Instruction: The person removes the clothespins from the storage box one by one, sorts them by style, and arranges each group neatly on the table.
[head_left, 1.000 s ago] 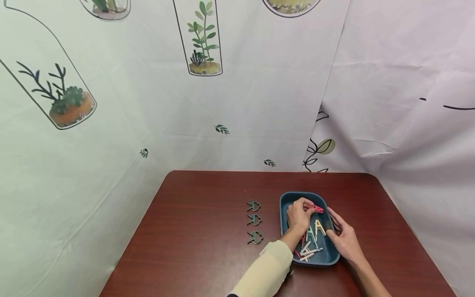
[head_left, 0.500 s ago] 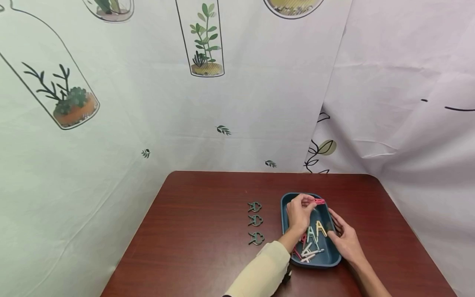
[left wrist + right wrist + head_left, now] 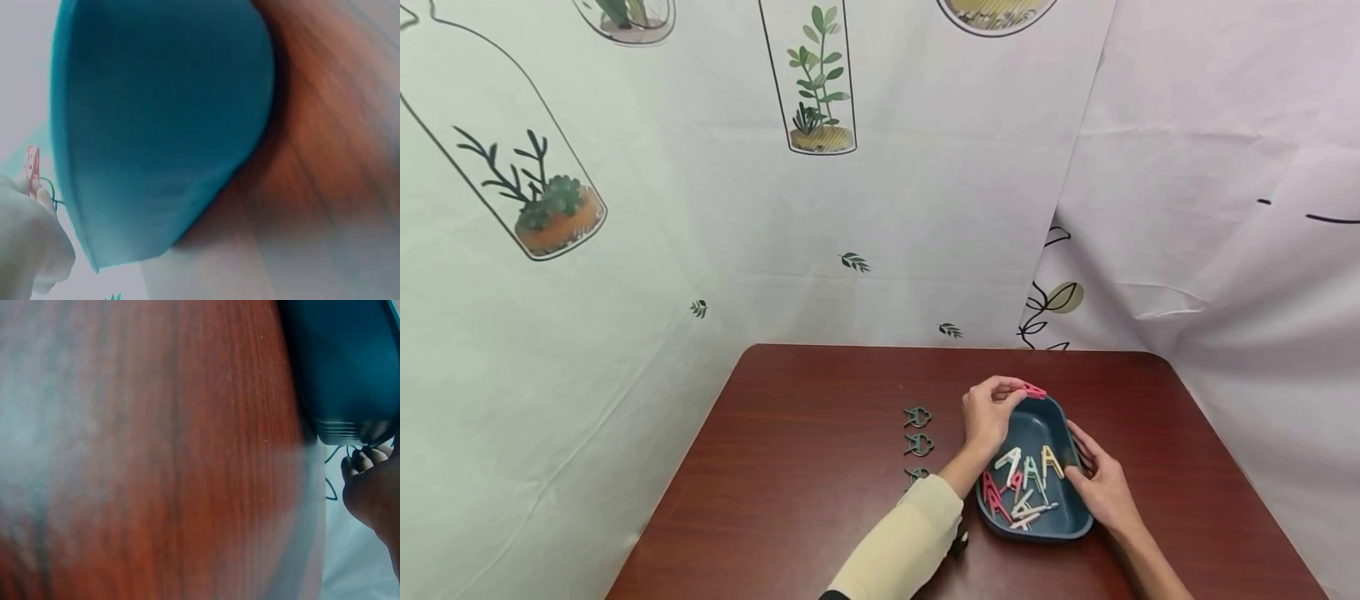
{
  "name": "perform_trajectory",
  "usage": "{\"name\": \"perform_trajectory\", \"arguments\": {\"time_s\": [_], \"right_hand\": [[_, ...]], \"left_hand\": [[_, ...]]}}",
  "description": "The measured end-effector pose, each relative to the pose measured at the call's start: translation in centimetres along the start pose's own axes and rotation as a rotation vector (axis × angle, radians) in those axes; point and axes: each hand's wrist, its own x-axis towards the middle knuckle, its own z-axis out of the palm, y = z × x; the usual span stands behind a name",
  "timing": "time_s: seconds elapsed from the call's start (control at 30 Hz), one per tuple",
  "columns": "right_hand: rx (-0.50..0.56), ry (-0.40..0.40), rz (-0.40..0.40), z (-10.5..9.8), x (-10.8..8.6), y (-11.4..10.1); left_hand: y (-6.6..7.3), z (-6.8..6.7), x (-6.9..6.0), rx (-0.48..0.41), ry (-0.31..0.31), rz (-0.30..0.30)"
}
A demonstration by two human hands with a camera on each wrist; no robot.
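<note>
My left hand (image 3: 988,412) pinches a pink clothespin (image 3: 1035,391) between thumb and fingertips, over the far rim of a blue plastic tray (image 3: 1037,429). In the left wrist view the same pink clothespin (image 3: 32,164) shows beyond the tray's wall (image 3: 156,125). On the tray's right side, my right hand (image 3: 1105,487) grips the rim, fingers along the outside and thumb on top. Inside lie several clothespins: a yellow clothespin (image 3: 1052,461), a green clothespin (image 3: 1032,475), a white clothespin (image 3: 1009,460) and pink ones (image 3: 993,497), with more pale ones nearer me.
Left of the tray, three dark green clips stand in a column on the brown table (image 3: 805,467): a far clip (image 3: 917,417), a middle clip (image 3: 919,444) and a near clip (image 3: 916,475) partly covered by the left sleeve (image 3: 898,537). A printed cloth (image 3: 910,208) hangs behind.
My left hand has lifted the pink clothespin from within the tray and moved it left and away, to the far rim. A white clothespin has come into sight. The right hand stays on the tray.
</note>
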Motion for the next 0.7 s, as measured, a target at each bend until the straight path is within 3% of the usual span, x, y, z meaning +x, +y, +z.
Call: {"name": "perform_trajectory", "arguments": {"time_s": [0.4, 0.7], "right_hand": [[0.008, 0.008, -0.026, 0.0, 0.0, 0.2], [-0.002, 0.002, -0.019, -0.1, 0.1, 0.0]], "left_hand": [[-0.4, -4.7, 1.7, -0.065, 0.024, -0.023], [-2.7, -9.4, 3.2, -0.114, 0.081, -0.052]]}}
